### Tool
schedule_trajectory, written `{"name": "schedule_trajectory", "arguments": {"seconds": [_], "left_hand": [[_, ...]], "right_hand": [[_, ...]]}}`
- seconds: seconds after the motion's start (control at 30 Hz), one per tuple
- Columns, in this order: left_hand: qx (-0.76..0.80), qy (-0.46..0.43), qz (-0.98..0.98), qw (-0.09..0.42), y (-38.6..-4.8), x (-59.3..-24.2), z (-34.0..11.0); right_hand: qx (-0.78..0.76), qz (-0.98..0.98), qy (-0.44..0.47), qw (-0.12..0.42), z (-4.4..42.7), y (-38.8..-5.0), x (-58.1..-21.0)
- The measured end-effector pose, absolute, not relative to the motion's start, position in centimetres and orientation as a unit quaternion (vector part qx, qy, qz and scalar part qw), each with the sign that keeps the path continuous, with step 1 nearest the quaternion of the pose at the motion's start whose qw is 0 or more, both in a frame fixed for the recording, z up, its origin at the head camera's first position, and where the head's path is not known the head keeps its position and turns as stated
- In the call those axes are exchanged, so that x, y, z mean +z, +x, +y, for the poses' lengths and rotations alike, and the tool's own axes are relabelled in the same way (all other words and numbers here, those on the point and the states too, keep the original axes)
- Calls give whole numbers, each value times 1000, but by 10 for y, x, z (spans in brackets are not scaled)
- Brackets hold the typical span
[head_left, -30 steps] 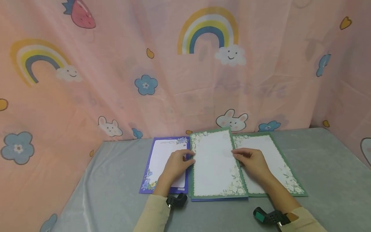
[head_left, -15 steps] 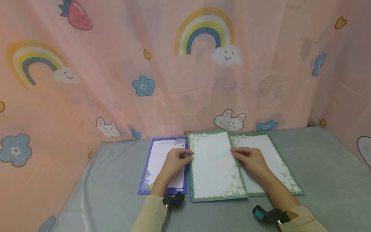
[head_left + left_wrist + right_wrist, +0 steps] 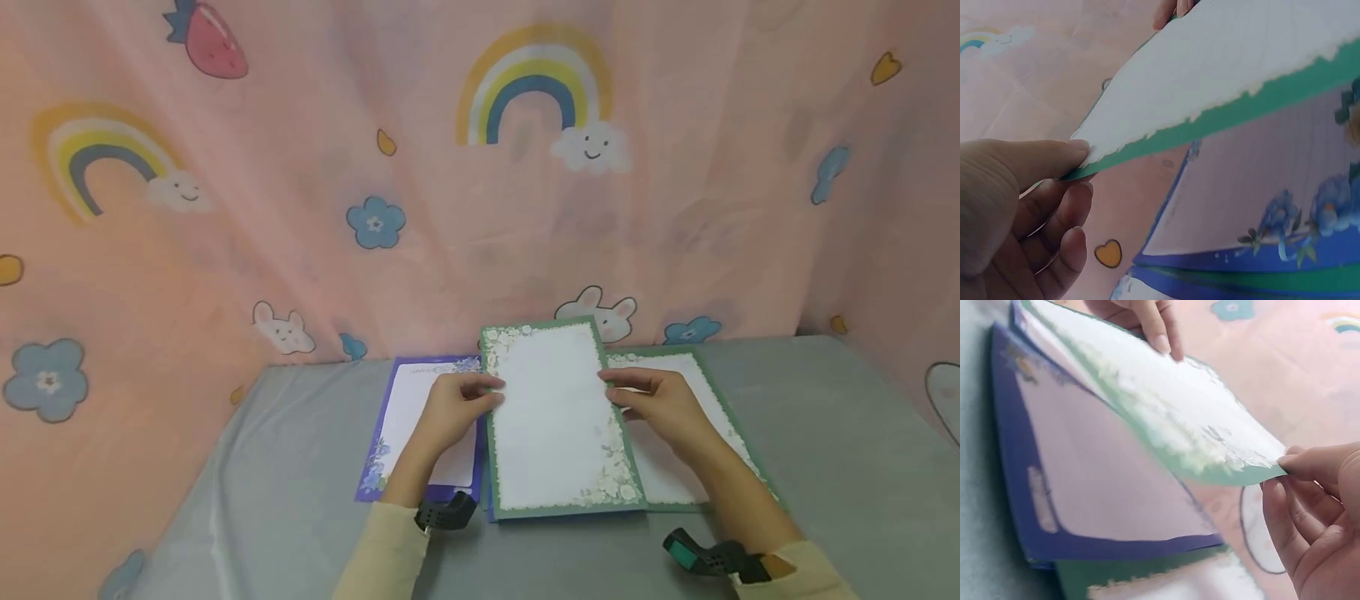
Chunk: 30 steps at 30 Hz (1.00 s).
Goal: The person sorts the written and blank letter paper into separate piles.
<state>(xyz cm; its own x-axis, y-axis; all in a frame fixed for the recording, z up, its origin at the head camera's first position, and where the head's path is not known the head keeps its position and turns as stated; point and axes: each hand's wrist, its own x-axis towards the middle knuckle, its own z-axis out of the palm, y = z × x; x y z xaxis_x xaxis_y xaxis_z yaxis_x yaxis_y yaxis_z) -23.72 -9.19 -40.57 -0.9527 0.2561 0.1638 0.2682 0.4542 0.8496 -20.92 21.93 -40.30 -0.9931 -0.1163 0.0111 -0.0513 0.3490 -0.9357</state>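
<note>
A green-bordered sheet with white flowers (image 3: 555, 417) is held between both hands, raised above other sheets. The left hand (image 3: 453, 412) pinches its left edge; in the left wrist view the thumb of the left hand (image 3: 1029, 206) lies on top and the fingers beneath. The right hand (image 3: 663, 408) pinches the right edge, and the right wrist view shows the right hand (image 3: 1319, 506) with thumb and fingertips on the lifted sheet (image 3: 1191, 412). Directly underneath lies a blue-bordered sheet (image 3: 1104, 462) with blue flowers.
A purple-bordered sheet (image 3: 405, 417) lies at the left on the grey cloth-covered table (image 3: 300, 467). Another green-bordered sheet (image 3: 667, 479) lies at the right, partly under the right hand. Behind the table hangs a pink patterned curtain (image 3: 465, 208).
The held green-bordered sheet has risen, its top edge now higher against the curtain. Both hands have moved up slightly with it.
</note>
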Motion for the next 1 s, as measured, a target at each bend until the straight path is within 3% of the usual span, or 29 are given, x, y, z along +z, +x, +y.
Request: {"name": "schedule_trajectory", "arguments": {"seconds": [0.37, 0.6, 1.0], "left_hand": [[-483, -146, -863, 25, -229, -381, -63], [-517, -141, -844, 30, -224, -363, -25], [-547, -24, -833, 79, -216, -360, 38]], "right_hand": [[-536, 841, -77, 0, 233, -205, -382], [-530, 847, -21, -34, 255, -202, -374], [-539, 840, 21, -59, 287, -200, -372]]}}
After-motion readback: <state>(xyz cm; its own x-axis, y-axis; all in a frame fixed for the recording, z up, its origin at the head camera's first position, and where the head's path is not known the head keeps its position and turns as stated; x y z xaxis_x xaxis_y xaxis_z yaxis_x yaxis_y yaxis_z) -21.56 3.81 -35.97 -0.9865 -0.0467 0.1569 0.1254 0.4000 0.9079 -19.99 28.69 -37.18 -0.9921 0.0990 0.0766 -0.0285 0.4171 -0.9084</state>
